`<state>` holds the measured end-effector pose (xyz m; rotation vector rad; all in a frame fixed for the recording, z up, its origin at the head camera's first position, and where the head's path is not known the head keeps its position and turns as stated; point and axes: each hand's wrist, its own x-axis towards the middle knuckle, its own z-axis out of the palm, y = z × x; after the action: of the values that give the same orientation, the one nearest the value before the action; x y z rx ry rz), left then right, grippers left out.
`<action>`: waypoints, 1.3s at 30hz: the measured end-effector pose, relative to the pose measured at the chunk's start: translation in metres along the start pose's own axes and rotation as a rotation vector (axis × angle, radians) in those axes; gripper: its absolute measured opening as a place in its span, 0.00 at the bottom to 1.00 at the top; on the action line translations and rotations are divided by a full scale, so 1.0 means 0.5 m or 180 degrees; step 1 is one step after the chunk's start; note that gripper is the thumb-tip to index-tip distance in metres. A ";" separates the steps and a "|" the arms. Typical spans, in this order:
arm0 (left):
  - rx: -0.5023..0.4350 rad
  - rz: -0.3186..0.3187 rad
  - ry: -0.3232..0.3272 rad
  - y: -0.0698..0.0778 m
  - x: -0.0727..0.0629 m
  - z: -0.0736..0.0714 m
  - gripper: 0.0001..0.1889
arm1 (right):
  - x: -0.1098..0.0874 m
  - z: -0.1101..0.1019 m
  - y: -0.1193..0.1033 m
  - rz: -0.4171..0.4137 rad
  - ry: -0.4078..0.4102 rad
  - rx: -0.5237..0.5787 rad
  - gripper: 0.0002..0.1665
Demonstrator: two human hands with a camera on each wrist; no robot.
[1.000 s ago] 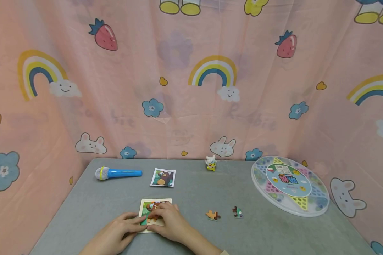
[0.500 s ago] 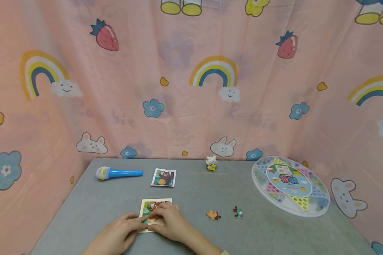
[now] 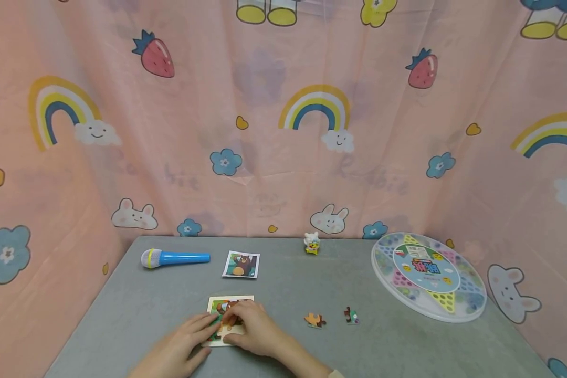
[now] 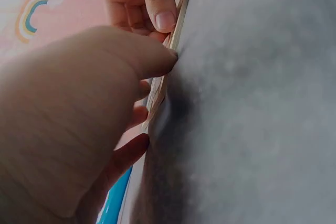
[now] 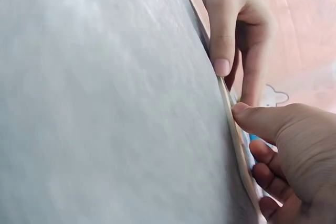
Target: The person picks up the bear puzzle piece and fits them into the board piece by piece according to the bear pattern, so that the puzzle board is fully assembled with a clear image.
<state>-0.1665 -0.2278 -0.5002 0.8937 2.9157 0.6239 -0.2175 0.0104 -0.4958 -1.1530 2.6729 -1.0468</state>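
A jigsaw puzzle in a pale wooden tray (image 3: 210, 304) lies at the front of the table, its bear picture partly covered by both hands. My left hand (image 3: 181, 341) rests its fairly straight fingers on the tray's left side, thumb at the near left corner. My right hand (image 3: 255, 328) is over the right half, fingers bent down onto the puzzle. In the right wrist view its thumb (image 5: 257, 119) touches the tray edge (image 5: 239, 150), apart from the other visible fingers. Whether it pinches a piece is hidden. An orange puzzle piece (image 3: 315, 320) and a green-brown puzzle piece (image 3: 352, 315) lie to the right.
Behind the tray lies a bear picture card (image 3: 241, 264). A blue toy microphone (image 3: 184, 258) is at the back left. Near the back edge stands a small figurine (image 3: 312, 243). A round board game (image 3: 427, 278) occupies the right side, and a pink printed curtain (image 3: 283, 184) surrounds the table.
My right thumb and fingers have shifted slightly right over the puzzle, uncovering more of its middle. My left fingers have spread a little, the thumb drawing back toward the near corner.
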 end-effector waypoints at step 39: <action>-0.0158 -0.0270 -0.0123 0.003 0.010 0.013 0.28 | -0.219 -0.216 0.193 0.0647 0.0756 -0.0122 0.18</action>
<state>-0.1690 -0.2215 -0.5050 0.7636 2.8727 0.6624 -0.2308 0.1914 -0.4938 -0.7831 2.9242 -1.1670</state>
